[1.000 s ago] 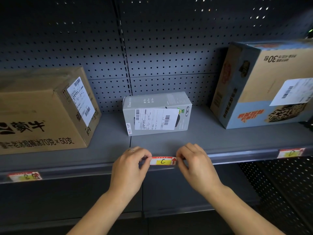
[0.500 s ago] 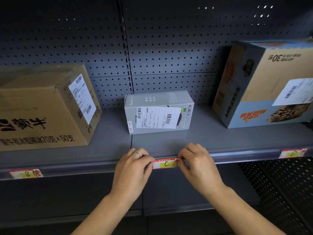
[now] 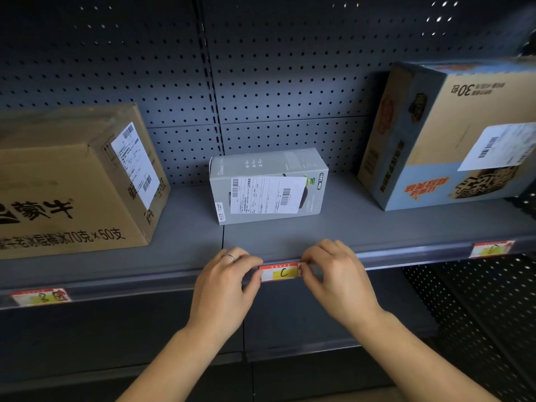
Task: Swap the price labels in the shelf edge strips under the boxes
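Price label marked "C" [image 3: 280, 272], a small red-bordered paper slip with a yellow patch, sits in the grey plastic shelf edge strip [image 3: 406, 256], and both bare hands meet at it. Left hand [image 3: 224, 285] (a thin ring on one finger) pinches the slip's left end between thumb and fingertips; right hand [image 3: 333, 281] pinches the right end the same way, so the label spans the gap between the two grips. Straight behind the grip, further back on the grey metal shelf [image 3: 362, 224], stands a small grey cardboard box [image 3: 268, 184] with a white barcode sticker. Left of the grip, a large brown carton [image 3: 75, 184] rests above another red-and-yellow label [image 3: 40, 297]. Right of it, a blue-and-tan printed carton [image 3: 452, 134] stands above a third label [image 3: 491, 249], its lettering blurred.
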